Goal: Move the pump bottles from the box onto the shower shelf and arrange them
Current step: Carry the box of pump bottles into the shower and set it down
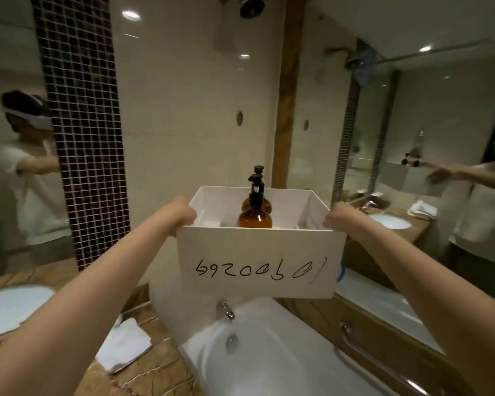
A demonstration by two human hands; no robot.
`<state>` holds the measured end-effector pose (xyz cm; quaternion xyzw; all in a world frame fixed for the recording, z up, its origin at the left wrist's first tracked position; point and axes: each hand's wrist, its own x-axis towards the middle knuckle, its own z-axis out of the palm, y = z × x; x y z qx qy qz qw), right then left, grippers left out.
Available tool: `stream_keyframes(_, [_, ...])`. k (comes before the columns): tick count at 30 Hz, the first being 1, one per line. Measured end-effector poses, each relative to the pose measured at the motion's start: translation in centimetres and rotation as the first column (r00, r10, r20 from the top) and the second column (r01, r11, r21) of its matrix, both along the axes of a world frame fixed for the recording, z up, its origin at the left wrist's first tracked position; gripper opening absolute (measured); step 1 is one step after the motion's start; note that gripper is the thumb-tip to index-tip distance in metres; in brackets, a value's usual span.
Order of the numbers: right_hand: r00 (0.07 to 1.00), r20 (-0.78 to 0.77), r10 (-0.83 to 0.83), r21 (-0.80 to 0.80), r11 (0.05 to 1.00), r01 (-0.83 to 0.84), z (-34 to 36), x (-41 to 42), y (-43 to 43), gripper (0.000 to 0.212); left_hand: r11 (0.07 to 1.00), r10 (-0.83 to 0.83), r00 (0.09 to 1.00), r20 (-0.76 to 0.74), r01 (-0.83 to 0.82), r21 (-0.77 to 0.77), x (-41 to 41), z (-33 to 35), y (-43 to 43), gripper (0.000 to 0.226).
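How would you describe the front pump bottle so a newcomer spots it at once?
Start at the white box held up over the bathtub by the left hand and right hand. Inside, near the front wall, stands the amber pump bottle. It has a black pump and hides most of a second amber bottle behind it.

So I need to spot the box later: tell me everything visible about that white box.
The white box is open-topped, seemingly of thin card, with dark handwritten characters on its near face. It is held level in the air above the bathtub, the left hand and right hand gripping its side rims. Amber pump bottles stand upright inside.
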<state>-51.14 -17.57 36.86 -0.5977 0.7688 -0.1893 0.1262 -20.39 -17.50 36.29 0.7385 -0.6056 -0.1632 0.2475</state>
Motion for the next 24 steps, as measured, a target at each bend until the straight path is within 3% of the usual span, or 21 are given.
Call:
stream_keyframes(4, [0.982, 0.022, -0.187, -0.013, 0.982, 0.187, 0.7, -3.6, 3.3, 0.021, 0.985, -0.174, 0.983, 0.059, 0.173, 0.015, -3.8, 1.0, -1.8, 0.036])
stream_keyframes(9, [0.927, 0.061, -0.37, -0.04, 0.927, 0.373, 1.0, -7.9, 8.7, 0.009, 0.921, -0.388, 0.921, 0.011, 0.389, -0.022, -9.5, 1.8, -2.4, 0.03])
stream_keyframes(17, [0.741, 0.068, -0.668, -0.039, 0.741, 0.671, 1.8, -13.0, 21.5, 0.011, 0.751, -0.659, 0.752, 0.011, 0.66, -0.028, -20.0, 2.7, 1.5, 0.012])
stream_keyframes(24, [0.503, 0.078, -0.861, -0.008, 0.504, 0.864, 2.1, -15.3, 34.7, 0.011, 0.516, -0.856, 0.513, -0.059, 0.854, -0.06, -28.5, 2.7, 9.4, 0.011])
